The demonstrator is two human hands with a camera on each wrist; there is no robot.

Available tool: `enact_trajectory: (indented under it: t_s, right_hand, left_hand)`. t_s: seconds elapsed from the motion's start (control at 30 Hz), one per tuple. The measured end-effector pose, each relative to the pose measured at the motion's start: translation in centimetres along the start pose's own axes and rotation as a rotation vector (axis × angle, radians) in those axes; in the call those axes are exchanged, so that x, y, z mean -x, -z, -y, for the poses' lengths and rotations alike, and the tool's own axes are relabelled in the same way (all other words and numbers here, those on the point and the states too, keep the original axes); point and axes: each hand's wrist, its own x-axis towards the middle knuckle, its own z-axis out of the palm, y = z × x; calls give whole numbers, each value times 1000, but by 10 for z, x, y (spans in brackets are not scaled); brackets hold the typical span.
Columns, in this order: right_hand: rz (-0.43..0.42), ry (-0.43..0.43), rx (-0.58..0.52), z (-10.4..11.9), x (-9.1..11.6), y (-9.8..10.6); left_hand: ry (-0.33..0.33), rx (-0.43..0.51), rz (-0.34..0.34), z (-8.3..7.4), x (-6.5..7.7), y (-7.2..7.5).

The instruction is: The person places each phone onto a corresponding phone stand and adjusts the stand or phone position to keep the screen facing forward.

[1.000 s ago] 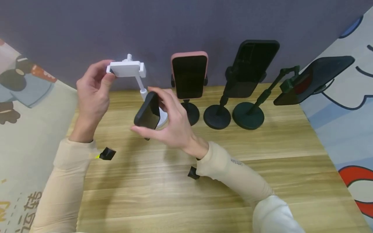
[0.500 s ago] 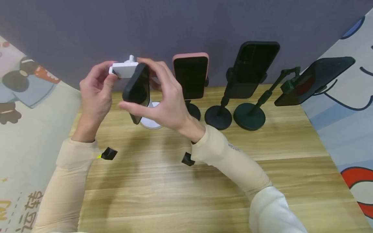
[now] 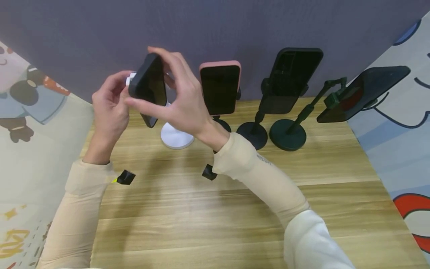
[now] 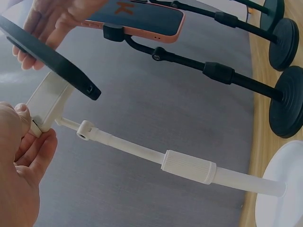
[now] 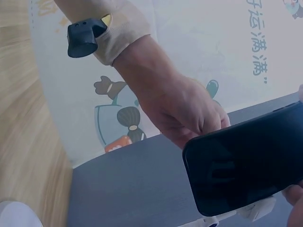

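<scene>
My left hand point(image 3: 111, 99) pinches one end of the white clamp point(image 4: 49, 97) on a white phone stand. The stand's pole point(image 4: 189, 166) rises from a round white base point(image 3: 177, 137) on the table. My right hand point(image 3: 184, 97) grips a black phone point(image 3: 151, 80) by its edges, thumb on one side and fingers on the other. The phone point(image 4: 52, 59) is tilted close over the clamp's face in the left wrist view, its dark screen point(image 5: 246, 161) showing in the right wrist view. In the head view the phone hides most of the clamp.
To the right stand a pink-cased phone point(image 3: 220, 89) on a black stand, a black phone point(image 3: 292, 78) on another black stand, and a dark phone point(image 3: 364, 93) on a dark green stand point(image 3: 287, 135). A grey panel point(image 3: 215, 26) closes off the table's back.
My right hand has carried the phone up and leftward, from in front of the white stand's pole to the clamp. My left hand has stayed at the clamp's end, barely moving.
</scene>
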Motion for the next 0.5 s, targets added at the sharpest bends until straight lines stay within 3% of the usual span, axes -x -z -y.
enact_trajectory:
  t_s: [0.2, 0.37, 0.5]
  right_hand:
    - [5, -30, 13, -12, -1, -5]
    - [-7, -66, 10, 0, -3, -5]
    - [-14, -63, 94, 13, -4, -4]
  left_hand:
    - [-1, 36, 1, -1, 1, 1]
    - [-7, 45, 7, -1, 1, 2]
    - [-24, -16, 6, -1, 0, 2]
